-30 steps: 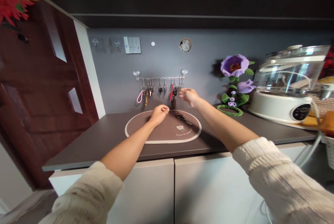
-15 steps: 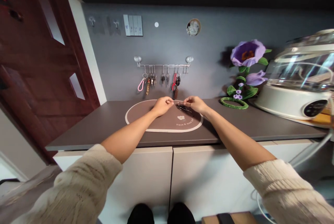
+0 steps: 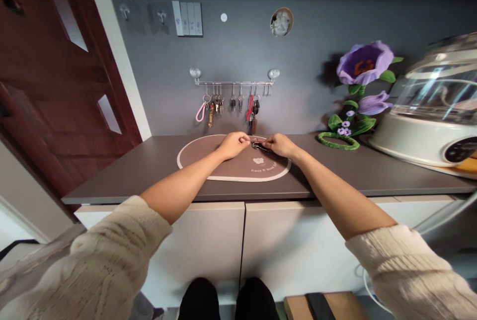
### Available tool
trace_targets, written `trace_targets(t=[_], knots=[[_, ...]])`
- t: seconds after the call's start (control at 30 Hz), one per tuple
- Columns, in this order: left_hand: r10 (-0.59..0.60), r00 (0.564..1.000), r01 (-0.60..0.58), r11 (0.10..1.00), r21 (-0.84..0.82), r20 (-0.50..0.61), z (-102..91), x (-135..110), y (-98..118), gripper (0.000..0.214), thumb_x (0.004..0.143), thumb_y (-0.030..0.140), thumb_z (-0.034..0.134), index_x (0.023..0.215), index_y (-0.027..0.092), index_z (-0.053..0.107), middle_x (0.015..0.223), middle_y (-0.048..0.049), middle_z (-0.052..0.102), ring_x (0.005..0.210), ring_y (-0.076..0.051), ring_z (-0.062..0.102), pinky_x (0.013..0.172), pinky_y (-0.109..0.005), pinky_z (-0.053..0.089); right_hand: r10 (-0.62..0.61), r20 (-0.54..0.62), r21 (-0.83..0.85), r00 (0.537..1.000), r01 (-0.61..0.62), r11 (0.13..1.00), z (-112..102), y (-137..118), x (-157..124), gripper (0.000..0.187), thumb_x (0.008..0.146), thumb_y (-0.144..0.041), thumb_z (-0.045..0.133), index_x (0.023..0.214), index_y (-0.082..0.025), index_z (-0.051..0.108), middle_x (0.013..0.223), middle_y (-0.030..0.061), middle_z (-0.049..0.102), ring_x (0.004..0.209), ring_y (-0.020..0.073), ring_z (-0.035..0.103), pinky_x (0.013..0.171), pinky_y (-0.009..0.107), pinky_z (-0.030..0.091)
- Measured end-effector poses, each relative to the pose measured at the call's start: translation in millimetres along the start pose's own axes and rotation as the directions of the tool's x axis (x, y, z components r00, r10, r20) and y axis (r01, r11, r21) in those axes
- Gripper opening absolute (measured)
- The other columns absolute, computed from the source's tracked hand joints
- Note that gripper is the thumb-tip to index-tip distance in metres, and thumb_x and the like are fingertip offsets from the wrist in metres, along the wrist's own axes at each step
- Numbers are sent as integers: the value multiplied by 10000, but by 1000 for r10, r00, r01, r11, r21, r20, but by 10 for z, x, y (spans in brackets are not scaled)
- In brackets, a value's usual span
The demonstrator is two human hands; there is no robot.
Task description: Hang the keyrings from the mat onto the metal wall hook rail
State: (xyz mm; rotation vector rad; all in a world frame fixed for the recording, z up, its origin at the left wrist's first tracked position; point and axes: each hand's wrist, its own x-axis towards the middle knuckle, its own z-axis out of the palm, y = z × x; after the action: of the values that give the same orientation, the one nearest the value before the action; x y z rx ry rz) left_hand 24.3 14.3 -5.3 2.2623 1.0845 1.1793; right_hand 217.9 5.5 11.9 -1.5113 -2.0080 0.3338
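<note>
Over the oval brown mat (image 3: 201,153) with its pale rim, my right hand (image 3: 282,145) pinches a bunch of dark keys (image 3: 265,147). A metal ring (image 3: 255,144) of the bunch sticks out to the left of those fingers. My left hand (image 3: 234,145) is closed just left of the ring, thumb and fingertips together; whatever is between them is too small to make out. Behind my hands, a clear hook rail (image 3: 234,83) on the grey wall carries several keys, among them a pink loop keychain (image 3: 200,112) and a red strap (image 3: 250,107).
At the right of the dark countertop (image 3: 130,168) stand a purple flower decoration (image 3: 365,64) and a white appliance with a clear dome (image 3: 421,136). A dark red door (image 3: 48,86) is on the left. White cabinet doors (image 3: 197,245) lie below; a cardboard box (image 3: 346,305) sits on the floor.
The view has tilted down slightly. In my right hand the keys have turned, so the metal ring now shows towards my left hand. My left hand stays closed beside it.
</note>
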Motion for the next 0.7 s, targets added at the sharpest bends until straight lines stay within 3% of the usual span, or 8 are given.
trace_targets(t=[0.13,0.33,0.57,0.7], knots=[[8,1000,-8,1000,27,3,-2,4,6,168,703,205,538,823,138,636,760,-32,636,663,-108,520,653,-220,410,4,-9,102,1000,-3,995,-3,-36,3,200,667,-272,648,512,-159,593,375,-37,476,407,69,400,455,207,268],[16,1000,-15,998,58,-14,-4,-1,45,184,720,212,526,839,127,637,794,-50,645,675,-113,528,663,-225,410,35,-23,225,999,-29,974,-3,-131,-13,207,755,-289,572,596,-156,560,502,6,584,444,90,485,485,204,334],[84,996,-82,994,77,-25,9,6,70,240,726,332,538,822,140,644,734,-35,624,627,-108,500,625,-223,396,-54,-38,336,998,64,940,6,-157,-25,305,774,-400,525,600,-150,538,516,6,567,447,75,452,488,194,336],[102,994,-99,993,64,-47,20,10,70,260,688,374,586,787,140,640,701,-24,603,609,-103,487,609,-219,387,-86,-32,477,996,91,874,52,-131,5,332,766,-446,517,616,-150,532,529,0,547,441,63,414,462,188,322]])
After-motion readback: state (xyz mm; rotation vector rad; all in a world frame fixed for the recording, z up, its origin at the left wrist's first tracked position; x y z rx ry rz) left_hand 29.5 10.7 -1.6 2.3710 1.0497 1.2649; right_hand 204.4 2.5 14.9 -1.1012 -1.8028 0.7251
